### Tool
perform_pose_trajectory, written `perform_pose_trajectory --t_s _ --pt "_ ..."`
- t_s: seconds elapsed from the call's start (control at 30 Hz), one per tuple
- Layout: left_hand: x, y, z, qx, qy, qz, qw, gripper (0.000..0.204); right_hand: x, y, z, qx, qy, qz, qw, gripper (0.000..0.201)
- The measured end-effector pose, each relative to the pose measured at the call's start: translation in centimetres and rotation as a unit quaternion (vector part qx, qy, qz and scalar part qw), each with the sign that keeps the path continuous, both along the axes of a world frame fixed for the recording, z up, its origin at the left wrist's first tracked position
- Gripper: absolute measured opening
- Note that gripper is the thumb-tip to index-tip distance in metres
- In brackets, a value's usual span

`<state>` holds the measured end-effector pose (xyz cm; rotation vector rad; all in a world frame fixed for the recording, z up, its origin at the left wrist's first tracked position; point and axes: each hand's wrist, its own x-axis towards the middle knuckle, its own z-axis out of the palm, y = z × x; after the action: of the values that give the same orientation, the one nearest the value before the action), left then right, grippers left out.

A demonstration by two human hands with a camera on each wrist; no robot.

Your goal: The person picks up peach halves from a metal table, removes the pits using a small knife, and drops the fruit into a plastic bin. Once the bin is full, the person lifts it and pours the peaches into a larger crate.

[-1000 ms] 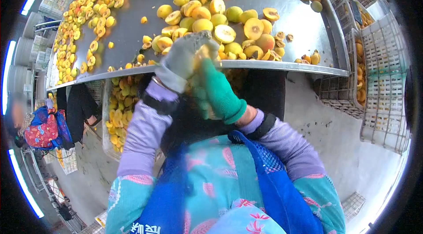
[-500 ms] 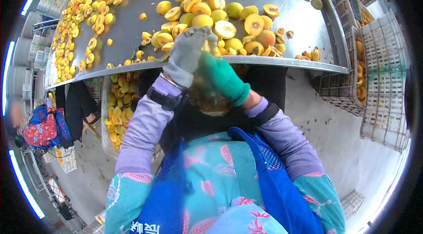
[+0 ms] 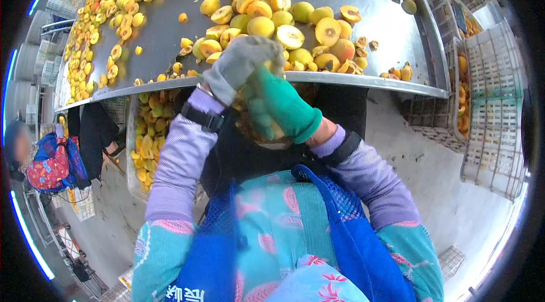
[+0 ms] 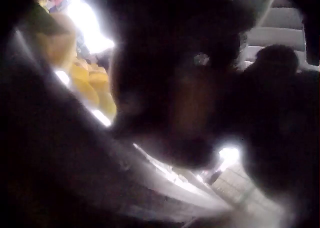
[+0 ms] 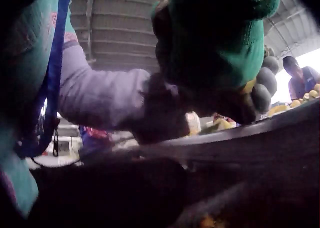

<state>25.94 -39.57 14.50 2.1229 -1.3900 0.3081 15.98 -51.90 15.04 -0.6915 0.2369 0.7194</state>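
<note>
Both gloved hands meet at the near edge of the metal table in the head view. My left hand, in a grey glove, curls its fingers around a piece of yellow peach, mostly hidden by the gloves. Against it from the right comes my right hand, in a green glove, its thumb side up near the peach and its blurred fingers pointing down. I cannot tell what this hand grips. Just beyond the hands lies a pile of whole and halved yellow peaches.
Many more halves spread over the table's left side. A crate of peaches stands below the table at left. White plastic crates are stacked at right. Another person is at far left. A container rim shows beneath my hands.
Both hands stay together at the table edge, shifting slightly. The yellow flesh seen between the gloves earlier is now mostly covered, and the right fingers have dropped lower than half a second ago.
</note>
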Motion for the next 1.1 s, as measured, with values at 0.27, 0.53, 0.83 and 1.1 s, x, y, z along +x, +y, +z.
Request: perform_pose_trajectory --t_s 0.27,0.53,0.83,1.1 --pt "-3.3 -0.9 -1.4 -0.490 0.626 0.047 0.605 0.027 -0.8 -1.0 1.2 0.133 0.016 0.060 0.989 0.045" --pt "-7.6 19.8 -1.9 0.222 0.247 0.699 0.633 0.027 -3.5 0.1 -1.2 -0.165 -0.031 0.047 0.985 0.046" --pt "4.6 9.4 -0.5 0.160 0.039 0.241 0.956 0.028 -2.4 -0.1 -1.4 -0.268 -0.131 0.006 0.954 0.041" --pt "2.6 10.6 0.2 0.161 0.240 0.305 0.908 0.037 0.9 1.3 -1.4 -0.365 -0.374 -0.117 0.844 0.035"
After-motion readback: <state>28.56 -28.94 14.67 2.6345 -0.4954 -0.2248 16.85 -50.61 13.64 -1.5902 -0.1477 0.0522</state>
